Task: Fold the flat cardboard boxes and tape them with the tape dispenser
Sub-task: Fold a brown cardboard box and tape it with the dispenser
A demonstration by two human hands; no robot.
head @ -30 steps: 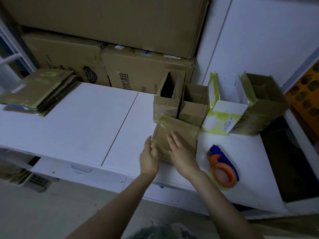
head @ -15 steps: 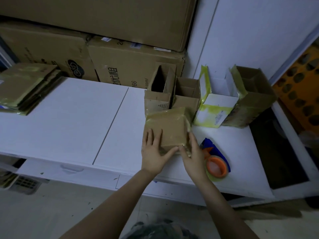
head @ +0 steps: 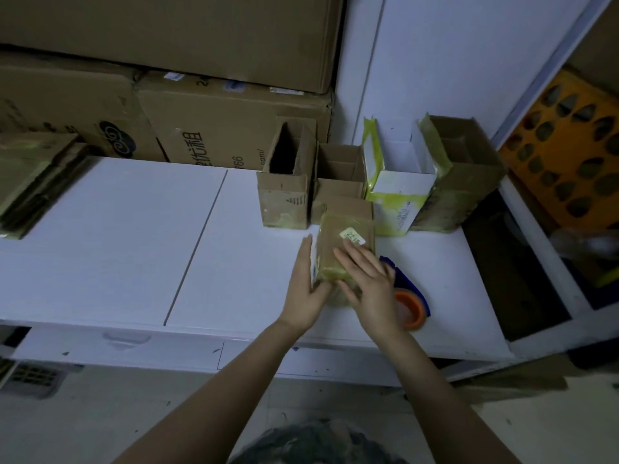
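Between the straight fingers (head: 305,256) of the left hand (head: 303,289) and the flat, extended ones of the right hand (head: 371,286), which press its top, a small cardboard box (head: 345,239) sits on the white worktop (head: 134,246), long axis pointing away from the person. Right of them, the tape dispenser (head: 410,309) is half hidden.
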